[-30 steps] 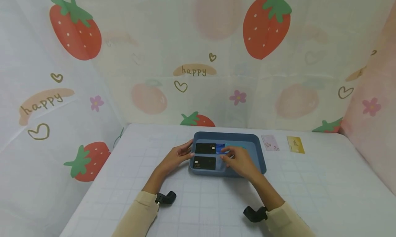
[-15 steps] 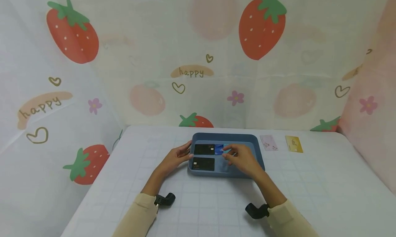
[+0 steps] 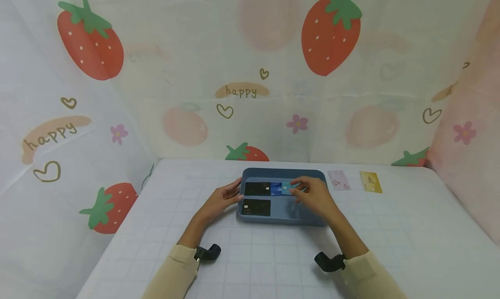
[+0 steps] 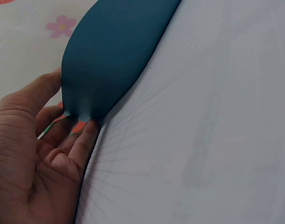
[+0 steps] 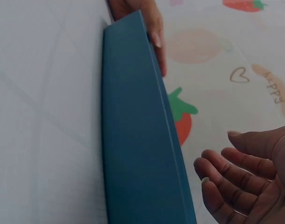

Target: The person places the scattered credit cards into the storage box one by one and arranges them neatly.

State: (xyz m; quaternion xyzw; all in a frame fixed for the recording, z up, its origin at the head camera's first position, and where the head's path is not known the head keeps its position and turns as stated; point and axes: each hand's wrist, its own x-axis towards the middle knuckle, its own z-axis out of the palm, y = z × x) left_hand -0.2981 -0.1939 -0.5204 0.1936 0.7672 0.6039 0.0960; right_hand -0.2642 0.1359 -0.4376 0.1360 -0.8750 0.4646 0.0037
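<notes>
In the head view a blue-grey tray [image 3: 304,219] lies on the table with several cards in it. Along its far row are a black card [image 3: 257,188], a dark blue card [image 3: 276,189] and a light blue card [image 3: 287,188]. A second black card [image 3: 256,207], printed "VIP", lies nearer. My left hand [image 3: 221,200] holds the tray's left end, thumb at the rim, fingers against the outer wall. My right hand [image 3: 315,198] hovers over the tray's right part, fingertips close by the light blue card. Its fingers [image 5: 236,182] are loosely bent and apart from the thumb, with nothing between them.
Right of the tray, a pale pink card [image 3: 339,180] and a gold card [image 3: 371,182] lie on the white table [image 3: 250,264]. A strawberry-printed cloth [image 3: 242,121] hangs behind and at both sides.
My right hand has moved to the right across the tray, uncovering the dark blue card and then the light blue card. The left hand stays at the tray's left end.
</notes>
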